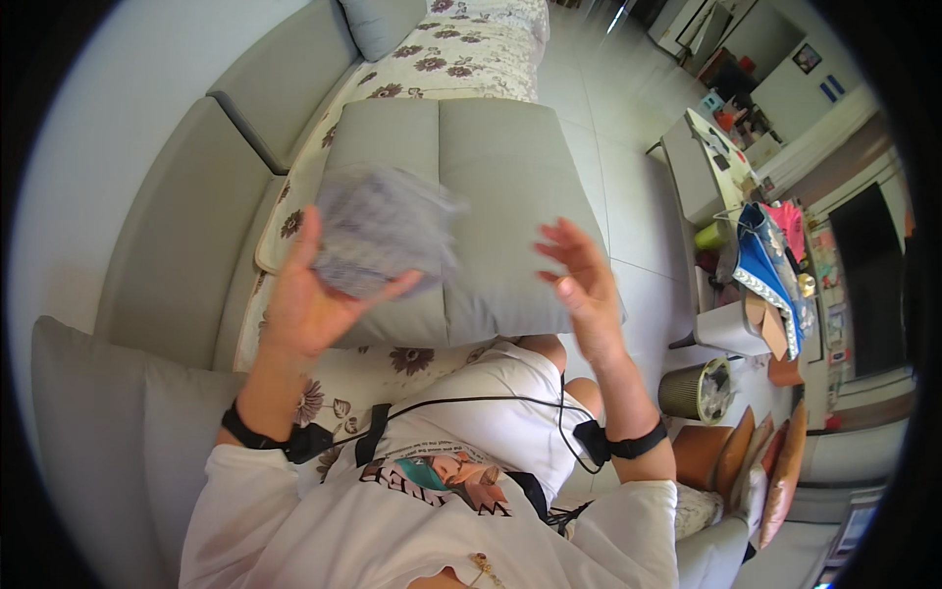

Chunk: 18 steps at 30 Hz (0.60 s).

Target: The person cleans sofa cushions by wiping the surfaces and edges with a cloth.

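A bluish-grey patterned cloth point(386, 224), blurred by motion, is at my left hand point(316, 298), over the left part of a large grey cushion point(508, 184). The fingers of that hand lie partly behind the cloth and its thumb points to the right across the lower edge. My right hand point(581, 291) is raised over the right side of the cushion, fingers apart and slightly curled, with nothing in it. The cushion lies in front of me on a floral sofa cover point(456, 66). Black straps with cables sit around both forearms.
Grey sofa backrests point(176, 235) line the left side, with another grey cushion point(88, 412) at lower left. To the right stand a cluttered white table point(692, 177), a ribbed waste bin point(681, 392) with a liner, and several orange and brown cushions point(784, 478). A black cable crosses my lap.
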Tool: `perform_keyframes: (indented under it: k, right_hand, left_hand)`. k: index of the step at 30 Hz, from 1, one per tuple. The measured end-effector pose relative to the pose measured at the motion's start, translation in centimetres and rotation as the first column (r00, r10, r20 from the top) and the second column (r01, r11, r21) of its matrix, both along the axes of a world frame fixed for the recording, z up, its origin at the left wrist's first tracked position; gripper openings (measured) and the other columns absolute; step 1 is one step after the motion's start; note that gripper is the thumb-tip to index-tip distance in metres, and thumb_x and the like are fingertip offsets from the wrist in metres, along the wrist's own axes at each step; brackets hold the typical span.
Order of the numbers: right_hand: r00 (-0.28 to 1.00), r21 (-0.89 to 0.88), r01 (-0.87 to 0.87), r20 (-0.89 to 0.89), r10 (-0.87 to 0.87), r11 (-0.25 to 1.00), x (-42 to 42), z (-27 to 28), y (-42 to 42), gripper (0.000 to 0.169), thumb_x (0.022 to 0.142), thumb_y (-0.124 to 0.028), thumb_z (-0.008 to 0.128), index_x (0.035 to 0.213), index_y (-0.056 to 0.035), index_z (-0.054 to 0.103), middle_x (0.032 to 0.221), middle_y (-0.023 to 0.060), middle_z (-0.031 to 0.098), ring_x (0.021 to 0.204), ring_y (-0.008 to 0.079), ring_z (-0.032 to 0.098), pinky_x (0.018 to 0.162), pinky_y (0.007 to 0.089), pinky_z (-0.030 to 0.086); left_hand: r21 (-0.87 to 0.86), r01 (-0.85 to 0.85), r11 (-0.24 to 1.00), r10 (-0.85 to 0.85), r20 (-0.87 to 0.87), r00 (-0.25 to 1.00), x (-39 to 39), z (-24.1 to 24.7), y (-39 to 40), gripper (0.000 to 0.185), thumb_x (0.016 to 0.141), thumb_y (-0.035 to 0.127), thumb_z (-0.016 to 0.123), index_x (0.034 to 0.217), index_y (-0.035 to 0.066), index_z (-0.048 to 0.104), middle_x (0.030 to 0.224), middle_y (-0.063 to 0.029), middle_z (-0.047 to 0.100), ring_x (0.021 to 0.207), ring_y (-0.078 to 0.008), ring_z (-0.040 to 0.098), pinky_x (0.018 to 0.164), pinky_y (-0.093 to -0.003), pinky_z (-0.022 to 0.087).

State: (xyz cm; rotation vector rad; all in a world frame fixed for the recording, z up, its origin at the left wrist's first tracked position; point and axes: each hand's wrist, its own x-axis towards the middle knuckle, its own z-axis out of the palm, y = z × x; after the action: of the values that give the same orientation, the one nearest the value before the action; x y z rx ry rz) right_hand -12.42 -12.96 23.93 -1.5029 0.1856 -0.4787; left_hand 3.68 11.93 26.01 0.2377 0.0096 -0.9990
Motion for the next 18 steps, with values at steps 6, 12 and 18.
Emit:
perform_keyframes:
  k: [6, 12, 18]
  right_hand:
    - [0.894, 0.650, -0.375, 0.066, 0.442, 0.661, 1.1, -4.0, 4.2, 0.107, 0.067, -0.053, 0.078, 0.143, -0.0003, 0.023, 0.136, 0.0145, 0.043, 0.124, 0.0268, 0.044, 0.103, 0.0409, 0.036]
    - [0.943, 0.565, -0.236, -0.063, 0.327, 0.791, 1.3, -3.4, 4.1, 0.083, 0.079, -0.040, 0.073, 0.138, -0.0002, 0.030, 0.132, 0.0138, 0.046, 0.120, 0.0238, 0.046, 0.101, 0.0390, 0.037]
    - [0.981, 0.550, 0.067, -0.189, 0.046, 0.833, 1.1, -4.6, 3.9, 0.070, 0.084, -0.026, 0.071, 0.136, -0.0026, 0.032, 0.130, 0.0144, 0.048, 0.118, 0.0229, 0.046, 0.098, 0.0384, 0.038]
  left_hand:
    - [0.031, 0.195, 0.980, -0.196, 0.033, 0.980, -2.2, -2.2, -3.8, 0.027, 0.091, 0.013, 0.056, 0.116, 0.003, 0.054, 0.111, -0.0112, 0.061, 0.104, -0.0243, 0.060, 0.082, -0.0421, 0.056]
    - [0.295, 0.219, 0.930, -0.259, 0.103, 0.960, -1.7, -3.9, -5.3, 0.021, 0.092, 0.013, 0.056, 0.111, 0.005, 0.057, 0.097, -0.0061, 0.065, 0.081, -0.0155, 0.066, 0.056, -0.0243, 0.059]
    - [0.427, 0.069, 0.901, -0.252, 0.388, 0.886, -2.3, -4.1, -6.0, 0.030, 0.090, 0.019, 0.061, 0.117, 0.007, 0.053, 0.097, -0.0027, 0.063, 0.075, -0.0116, 0.063, 0.045, -0.0214, 0.050]
